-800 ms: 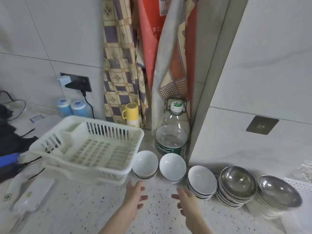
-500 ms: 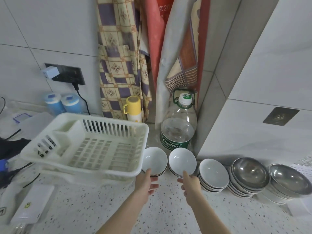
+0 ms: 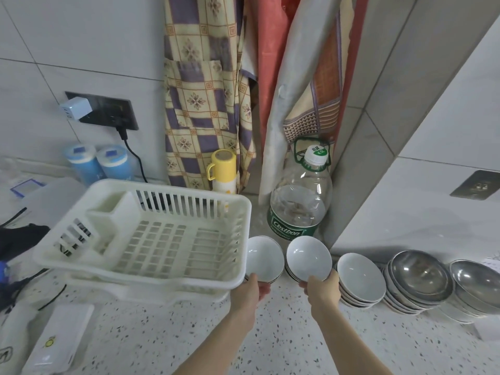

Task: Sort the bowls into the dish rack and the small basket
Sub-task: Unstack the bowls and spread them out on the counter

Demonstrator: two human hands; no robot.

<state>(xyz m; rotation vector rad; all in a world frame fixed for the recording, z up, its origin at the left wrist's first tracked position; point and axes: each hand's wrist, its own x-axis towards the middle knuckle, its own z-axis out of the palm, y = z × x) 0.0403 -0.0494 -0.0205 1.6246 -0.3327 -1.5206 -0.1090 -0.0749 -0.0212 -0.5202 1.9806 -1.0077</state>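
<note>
Each hand [image 3: 250, 290] [image 3: 323, 289] apparently grips a white bowl's [image 3: 264, 258] [image 3: 308, 257] near rim.

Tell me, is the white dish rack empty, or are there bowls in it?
Empty. The dish rack shows only its bare slotted floor; the white bowls sit outside on the counter.

Soft, even light fills the scene, with faint shadows under the dish rack [image 3: 151, 239]. Mild glare sits in the steel bowls [image 3: 419, 277]. Wide-angle distortion bends the wall tiles [image 3: 81, 50] at the edges; detail looks slightly soft.
</note>
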